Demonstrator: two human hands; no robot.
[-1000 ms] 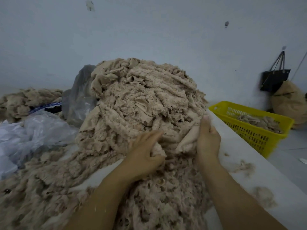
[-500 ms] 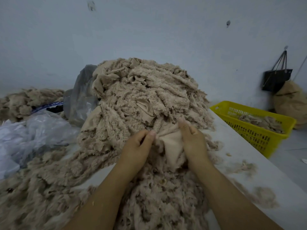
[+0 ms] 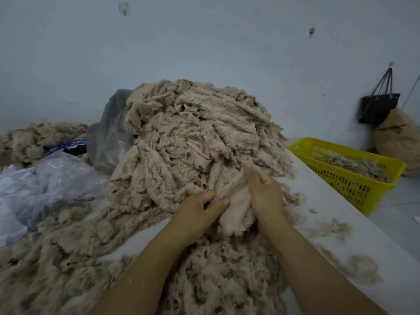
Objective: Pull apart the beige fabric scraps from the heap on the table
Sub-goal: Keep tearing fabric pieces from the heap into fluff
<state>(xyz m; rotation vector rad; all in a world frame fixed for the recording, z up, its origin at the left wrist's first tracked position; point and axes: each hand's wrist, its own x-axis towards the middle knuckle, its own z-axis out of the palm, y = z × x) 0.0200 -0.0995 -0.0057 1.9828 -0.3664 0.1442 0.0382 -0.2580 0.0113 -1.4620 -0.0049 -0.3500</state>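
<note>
A tall heap of beige fleecy fabric scraps (image 3: 200,137) rises in the middle of the white table (image 3: 341,214). At its near foot, a smooth pale beige scrap (image 3: 236,210) is held between both hands. My left hand (image 3: 200,212) pinches the scrap's left edge with thumb and fingers. My right hand (image 3: 263,192) grips its right side, fingers curled into the cloth, one fingertip pointing up at the heap. More loose shredded scraps (image 3: 222,276) lie under my forearms.
Clear plastic bags (image 3: 45,185) lie at left, a grey bag (image 3: 109,133) behind the heap. A yellow basket (image 3: 354,178) with scraps stands beyond the table's right edge. A black bag (image 3: 377,105) hangs on the wall above a stuffed sack (image 3: 397,137). Fluff bits (image 3: 334,228) dot the table.
Both hands have drawn the smooth scrap down and toward me, out of the heap's foot. The right hand moved left from the heap's right flank and now bunches the scrap.
</note>
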